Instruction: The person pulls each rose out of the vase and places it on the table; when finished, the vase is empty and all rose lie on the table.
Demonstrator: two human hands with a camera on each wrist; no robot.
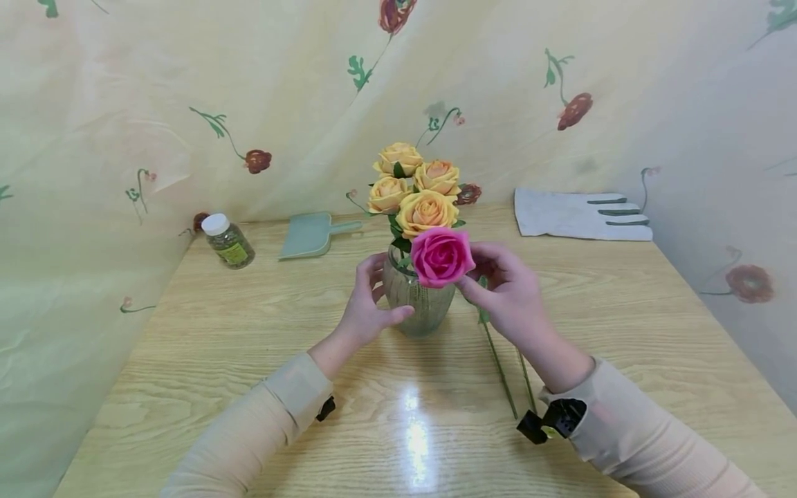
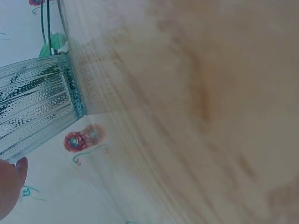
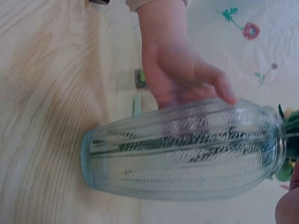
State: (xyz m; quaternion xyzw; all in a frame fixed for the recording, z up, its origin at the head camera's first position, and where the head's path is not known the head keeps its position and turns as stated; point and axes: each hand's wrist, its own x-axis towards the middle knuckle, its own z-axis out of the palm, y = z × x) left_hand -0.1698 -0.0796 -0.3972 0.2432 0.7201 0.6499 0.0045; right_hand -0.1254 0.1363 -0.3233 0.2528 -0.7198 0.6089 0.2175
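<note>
Pink rose (image 1: 443,256) sits at the upright vase's (image 1: 423,308) mouth, just left of the nearer right hand (image 1: 512,290), its bent fingers pinching the bloom's edge; the left hand (image 1: 366,310) loosely cups the vase.

On the table (image 1: 654,346) stands the vase (image 1: 422,315), roses (image 1: 428,213) in it, the front rose (image 1: 442,257) before them. The left hand (image 1: 366,308) is at the vase's left, the right hand (image 1: 513,290) at its right. Behind-left of it lies the dustpan (image 1: 306,235), farther left the jar (image 1: 230,242); behind-right, the glove (image 1: 560,216); stems (image 1: 501,370) before it, rightward.
</note>
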